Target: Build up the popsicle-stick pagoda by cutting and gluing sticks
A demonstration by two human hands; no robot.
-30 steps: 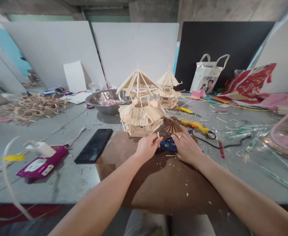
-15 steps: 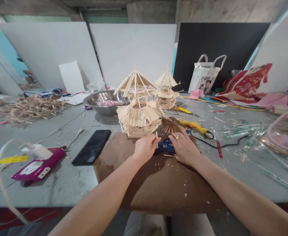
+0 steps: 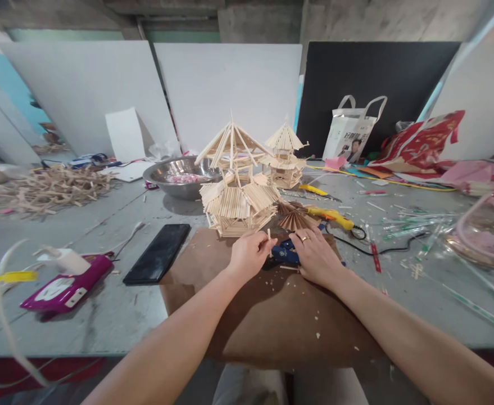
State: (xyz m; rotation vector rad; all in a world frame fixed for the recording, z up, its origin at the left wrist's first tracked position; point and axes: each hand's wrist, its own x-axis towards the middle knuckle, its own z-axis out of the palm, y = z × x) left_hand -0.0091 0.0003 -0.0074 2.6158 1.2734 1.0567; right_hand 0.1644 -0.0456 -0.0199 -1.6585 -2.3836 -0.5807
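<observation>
My left hand (image 3: 250, 256) is closed in a pinch on a short thin wooden stick (image 3: 269, 236), which stands upright between thumb and fingers. Right beside it lies a blue hand tool (image 3: 284, 254) on a brown board (image 3: 247, 320). My right hand (image 3: 317, 253), with a ring on one finger, is curled over the right part of this tool, hiding its end. A loose stick piece (image 3: 289, 268) rests just below the tool. Behind my left hand stands a stick-built pavilion model (image 3: 240, 197) with a tiered roof.
A second pavilion (image 3: 286, 157) and a metal bowl (image 3: 175, 183) stand behind. At left are a black phone (image 3: 157, 254), a purple power strip (image 3: 67, 284) and a stick pile (image 3: 61, 188). At right lie a yellow glue gun (image 3: 331, 217), its black cord and glue sticks (image 3: 415, 228).
Almost nothing differs. Both hands keep their places at the blue tool, and the view has shifted very slightly.
</observation>
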